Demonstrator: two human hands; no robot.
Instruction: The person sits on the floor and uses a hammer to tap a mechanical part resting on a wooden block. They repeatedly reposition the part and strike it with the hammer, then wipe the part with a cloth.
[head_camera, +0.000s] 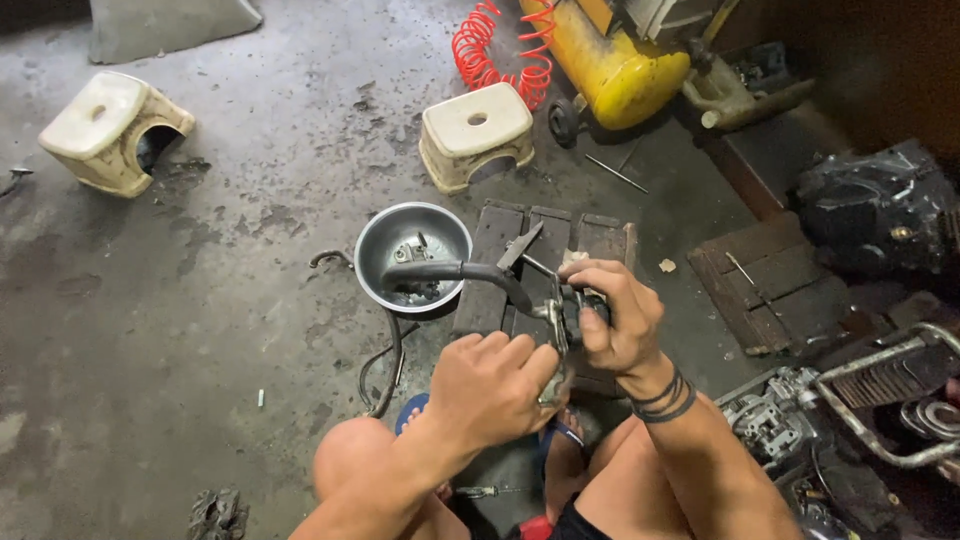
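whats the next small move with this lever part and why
Probably keep the left hand braced and work the small metal fitting with the right hand: both hands grip the assembly at the black lever base, above the wooden block.

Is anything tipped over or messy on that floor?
Yes. One cream plastic stool at the upper left lies tipped on its side, while the other stool stands upright. The concrete floor has dark stains, and a loose cable trails beside the metal bowl.
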